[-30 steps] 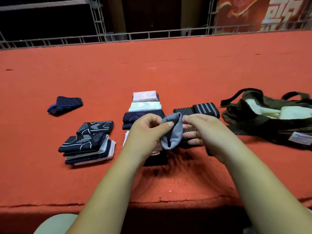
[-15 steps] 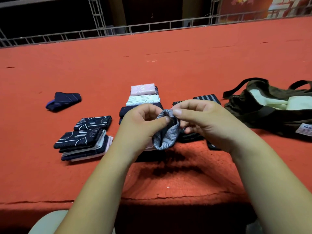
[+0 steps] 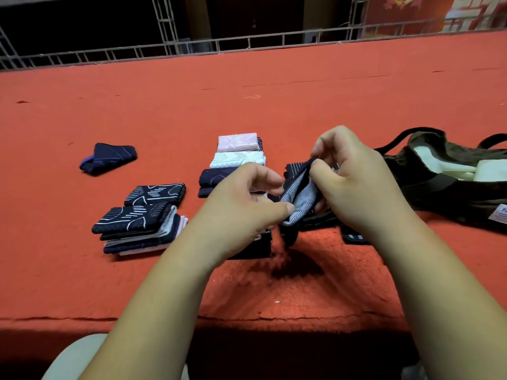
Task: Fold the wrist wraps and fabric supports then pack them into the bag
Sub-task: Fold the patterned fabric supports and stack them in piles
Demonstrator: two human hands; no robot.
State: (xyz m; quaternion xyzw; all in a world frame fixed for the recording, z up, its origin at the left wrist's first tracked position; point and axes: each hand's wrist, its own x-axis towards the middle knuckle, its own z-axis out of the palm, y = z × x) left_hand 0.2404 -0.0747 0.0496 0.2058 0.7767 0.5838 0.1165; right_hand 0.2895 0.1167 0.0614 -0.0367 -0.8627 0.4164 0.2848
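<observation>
Striped wrap [image 3: 297, 196]: held aloft, lower edge pinched by left hand [image 3: 241, 212], upper edge pinched by right hand [image 3: 354, 182]. Bag [image 3: 444, 193] just right of right hand. Folded stack [image 3: 142, 223] left of left hand. Bare red carpet [image 3: 274, 105] beyond.

label [image 3: 500, 214] on bag [image 3: 439, 187] — lettering cut off, banner [image 3: 472, 12] characters illegible

wide bare red cloth [image 3: 274, 86] beyond the folded stacks [image 3: 140, 218] – open lane; bag [image 3: 450, 201] blocks the right, 1 navy piece [image 3: 108, 157] lies left.
</observation>
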